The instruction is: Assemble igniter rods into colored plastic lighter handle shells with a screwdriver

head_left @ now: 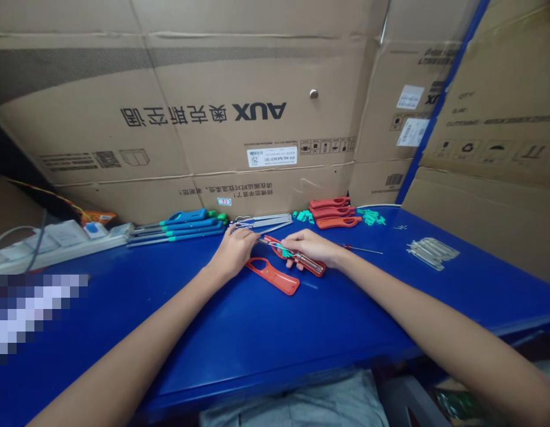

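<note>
My left hand [234, 250] rests on the blue table [266, 332], fingers curled and pinched on a thin metal rod that runs toward a red lighter half-shell [307, 261]. My right hand [311, 246] lies over that shell, fingers closed on it beside a small green part. A second red shell half [275, 276] lies loose on the table just in front of both hands.
Behind the hands lie a bunch of metal rods [263, 221], blue-handled assembled lighters [181, 226], stacked red shells [332, 212] and green small parts [371, 217]. A thin red-handled screwdriver [361, 249], metal strips [431, 252] at right, a power strip [56, 240] at left. Cardboard boxes [239, 107] wall the back.
</note>
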Available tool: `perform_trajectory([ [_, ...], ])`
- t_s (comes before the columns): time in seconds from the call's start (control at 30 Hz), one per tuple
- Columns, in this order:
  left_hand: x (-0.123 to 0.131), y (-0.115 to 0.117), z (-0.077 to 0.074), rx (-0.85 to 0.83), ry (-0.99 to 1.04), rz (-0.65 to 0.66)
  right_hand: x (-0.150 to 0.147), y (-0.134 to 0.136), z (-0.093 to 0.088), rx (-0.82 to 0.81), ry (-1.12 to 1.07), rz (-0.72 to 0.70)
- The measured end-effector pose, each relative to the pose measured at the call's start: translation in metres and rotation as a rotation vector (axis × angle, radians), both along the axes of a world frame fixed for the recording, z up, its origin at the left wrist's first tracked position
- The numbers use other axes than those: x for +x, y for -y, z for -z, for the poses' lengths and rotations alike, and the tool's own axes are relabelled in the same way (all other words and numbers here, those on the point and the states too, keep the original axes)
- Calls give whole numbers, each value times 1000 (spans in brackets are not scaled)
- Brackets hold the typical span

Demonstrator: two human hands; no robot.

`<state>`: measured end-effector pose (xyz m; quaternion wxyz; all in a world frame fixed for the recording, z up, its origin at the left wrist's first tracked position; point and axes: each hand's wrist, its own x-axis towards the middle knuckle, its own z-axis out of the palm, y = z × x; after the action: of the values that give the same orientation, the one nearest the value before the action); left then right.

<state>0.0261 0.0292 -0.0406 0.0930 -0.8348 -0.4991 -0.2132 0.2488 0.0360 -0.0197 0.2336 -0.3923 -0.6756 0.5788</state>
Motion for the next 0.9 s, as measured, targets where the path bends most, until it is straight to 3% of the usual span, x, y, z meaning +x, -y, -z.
perform_trajectory([
  [0.17,-5,18,-20,-10,-62,11,6,-10,2,69,39,11],
  [0.33,-4,33,-22,-180,-98,114,13,-11,-2,111,146,-16],
  [0.63,-12,5,-10,-221,19,-39,6,-4,-4,179,242,2],
  [0.9,-13,-12,-2,-304,6,-172,6,-9,2,198,229,-5],
])
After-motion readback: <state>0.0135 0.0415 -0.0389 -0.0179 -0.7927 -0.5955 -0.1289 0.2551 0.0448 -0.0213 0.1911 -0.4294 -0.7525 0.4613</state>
